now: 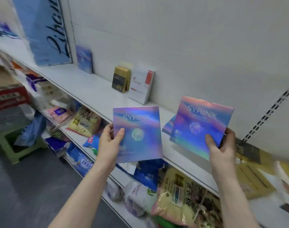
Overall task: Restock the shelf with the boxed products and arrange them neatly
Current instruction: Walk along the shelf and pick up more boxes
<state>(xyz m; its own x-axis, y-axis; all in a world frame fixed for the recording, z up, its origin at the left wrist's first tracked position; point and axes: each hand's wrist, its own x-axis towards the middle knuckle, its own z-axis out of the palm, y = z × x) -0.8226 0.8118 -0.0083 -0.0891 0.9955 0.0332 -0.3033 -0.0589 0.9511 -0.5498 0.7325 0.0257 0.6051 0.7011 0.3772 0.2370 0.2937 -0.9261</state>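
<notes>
The left grip [110,139] is holding the left box [137,134], a shiny purple-blue one, by its lower left edge. The thumb is lying across the front and the fingers are hiding behind it. This box is hanging upright in the air, below and slightly right of the gold box [120,79], in front of the edge of the shelf [91,89].

The right grip [221,145] is holding the right box [201,127], a matching one, by its lower right corner, with the thumb pressing on the front. This box is tilting a little and sitting further right of the gold box, over the shelf board. A third box [169,125] of the same kind is lying flat on the shelf, below and right of the gold box, partly hiding behind the right box.

The gold box itself is standing on the shelf near the back wall. A white-and-red box [141,85] is standing just right of it. A small blue box [84,59] is standing to its left, well apart, and a tall blue pack [45,30] is standing further left still. Below the gold box, a lower shelf [71,135] is carrying soft bags [84,122] in yellow, blue and white.
</notes>
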